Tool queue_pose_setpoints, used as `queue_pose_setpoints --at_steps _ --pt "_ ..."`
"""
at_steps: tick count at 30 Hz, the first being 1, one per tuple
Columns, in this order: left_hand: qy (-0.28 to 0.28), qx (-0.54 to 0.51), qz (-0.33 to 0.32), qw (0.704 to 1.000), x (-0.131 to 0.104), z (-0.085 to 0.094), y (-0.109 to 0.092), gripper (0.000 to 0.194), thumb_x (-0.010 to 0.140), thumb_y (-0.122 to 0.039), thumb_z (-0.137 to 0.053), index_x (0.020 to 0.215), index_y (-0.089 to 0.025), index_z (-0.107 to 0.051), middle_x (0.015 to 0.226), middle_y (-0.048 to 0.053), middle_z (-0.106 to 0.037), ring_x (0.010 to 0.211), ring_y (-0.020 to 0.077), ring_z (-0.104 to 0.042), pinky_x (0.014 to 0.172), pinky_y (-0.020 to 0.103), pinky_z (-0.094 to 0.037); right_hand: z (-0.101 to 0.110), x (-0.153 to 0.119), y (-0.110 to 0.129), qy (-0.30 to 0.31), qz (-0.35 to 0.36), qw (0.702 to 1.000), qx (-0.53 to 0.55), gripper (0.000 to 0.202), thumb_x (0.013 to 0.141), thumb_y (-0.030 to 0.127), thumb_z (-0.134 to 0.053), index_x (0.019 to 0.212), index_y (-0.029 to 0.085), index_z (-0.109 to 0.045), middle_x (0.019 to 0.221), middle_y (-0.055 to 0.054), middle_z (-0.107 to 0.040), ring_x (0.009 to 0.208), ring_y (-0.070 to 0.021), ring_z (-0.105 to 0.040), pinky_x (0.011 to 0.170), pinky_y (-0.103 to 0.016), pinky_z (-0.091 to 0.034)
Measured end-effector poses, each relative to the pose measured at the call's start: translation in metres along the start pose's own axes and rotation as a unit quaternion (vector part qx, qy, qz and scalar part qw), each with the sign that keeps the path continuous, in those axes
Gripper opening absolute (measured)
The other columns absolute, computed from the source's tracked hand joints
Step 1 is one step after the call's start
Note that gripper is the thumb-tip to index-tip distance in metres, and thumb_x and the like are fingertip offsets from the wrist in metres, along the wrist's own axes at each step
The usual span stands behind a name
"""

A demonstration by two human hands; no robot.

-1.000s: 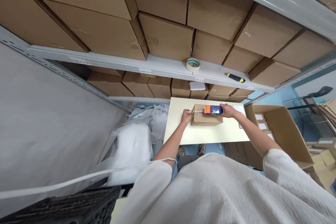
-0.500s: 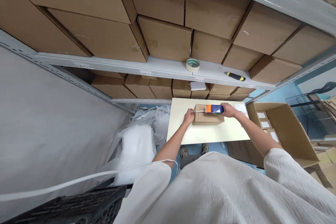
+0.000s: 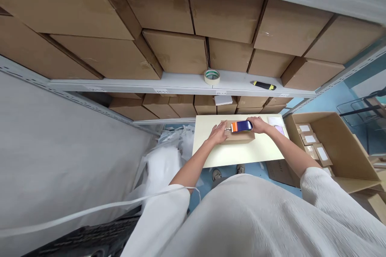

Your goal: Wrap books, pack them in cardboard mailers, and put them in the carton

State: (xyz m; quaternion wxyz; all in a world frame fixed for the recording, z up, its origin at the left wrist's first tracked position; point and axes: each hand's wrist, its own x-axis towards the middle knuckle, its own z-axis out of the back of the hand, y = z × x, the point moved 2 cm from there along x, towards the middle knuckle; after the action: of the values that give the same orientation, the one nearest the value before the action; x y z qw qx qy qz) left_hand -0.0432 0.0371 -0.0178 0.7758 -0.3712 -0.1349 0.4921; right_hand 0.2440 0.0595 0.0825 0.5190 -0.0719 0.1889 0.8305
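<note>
A small brown cardboard box (image 3: 240,138) lies on the pale yellow table (image 3: 223,156). My right hand (image 3: 258,124) is closed around the end of a blue and orange tape dispenser (image 3: 241,126), which rests over the top of the box. On the box's left end lies my left hand (image 3: 218,133), its fingers spread over the top and holding nothing. Some clear tape shows between that hand and the dispenser.
Above the table, a shelf (image 3: 181,84) bears large boxes, a tape roll (image 3: 212,77) and a yellow-black cutter (image 3: 263,85). At the right stands an open carton (image 3: 346,144) with small labelled boxes. White plastic wrap (image 3: 163,168) lies left. A white cable (image 3: 99,205) crosses the lower left.
My left hand has moved from the box's left edge onto its top, its fingers now spread. The dispenser sits slightly further left on the box. The whole view has shifted.
</note>
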Motion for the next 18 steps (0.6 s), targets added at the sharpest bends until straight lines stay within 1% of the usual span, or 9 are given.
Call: queue_pose_setpoints --at_steps 5,8,12,15,18 --pt "0.023 0.034 0.015 0.999 0.003 0.001 0.002 0.100 0.087 -0.031 -0.076 0.173 -0.025 -0.026 0.180 0.016 -0.030 0.170 0.0326 -0.023 0.137 0.055 -0.013 0.003 -0.009 -0.006 0.014 0.009 1.000 0.005 0.034 0.086 0.019 -0.071 0.119 0.021 -0.064 0.122 -0.015 -0.075 0.110 -0.0320 -0.066 0.093 -0.037 -0.037" --pt "0.023 0.040 0.021 0.999 0.004 0.000 0.001 0.101 0.086 -0.032 -0.076 0.173 -0.025 -0.026 0.181 0.016 -0.030 0.170 0.0331 -0.022 0.137 0.055 -0.013 0.002 -0.012 -0.009 0.016 0.016 1.000 0.011 0.036 0.082 0.019 -0.073 0.118 0.021 -0.064 0.119 -0.015 -0.075 0.109 -0.0329 -0.066 0.094 -0.038 -0.036" --pt "0.032 0.054 0.029 0.998 0.004 -0.001 0.000 0.101 0.088 -0.033 -0.075 0.174 -0.027 -0.022 0.182 0.014 -0.027 0.170 0.0319 -0.020 0.137 0.054 -0.013 0.001 -0.010 -0.018 0.028 0.027 0.999 0.019 0.039 0.078 0.021 -0.077 0.114 0.022 -0.064 0.114 -0.014 -0.075 0.105 -0.0338 -0.065 0.095 -0.040 -0.035" --pt "0.038 0.066 0.034 0.997 0.003 0.000 -0.001 0.101 0.088 -0.033 -0.074 0.175 -0.027 -0.022 0.182 0.013 -0.026 0.170 0.0323 -0.019 0.137 0.054 -0.011 0.002 -0.014 -0.038 0.024 0.026 0.999 0.028 0.034 0.078 0.020 -0.077 0.109 0.022 -0.065 0.110 -0.014 -0.075 0.104 -0.0342 -0.066 0.096 -0.041 -0.034" --pt "0.050 0.080 0.039 0.995 0.005 0.002 -0.002 0.100 0.090 -0.033 -0.072 0.175 -0.028 -0.021 0.183 0.012 -0.025 0.171 0.0336 -0.017 0.137 0.056 -0.012 0.004 -0.030 -0.074 0.018 0.006 0.999 0.027 0.031 0.075 0.018 -0.078 0.102 0.022 -0.064 0.106 -0.013 -0.074 0.102 -0.0336 -0.066 0.095 -0.040 -0.034"
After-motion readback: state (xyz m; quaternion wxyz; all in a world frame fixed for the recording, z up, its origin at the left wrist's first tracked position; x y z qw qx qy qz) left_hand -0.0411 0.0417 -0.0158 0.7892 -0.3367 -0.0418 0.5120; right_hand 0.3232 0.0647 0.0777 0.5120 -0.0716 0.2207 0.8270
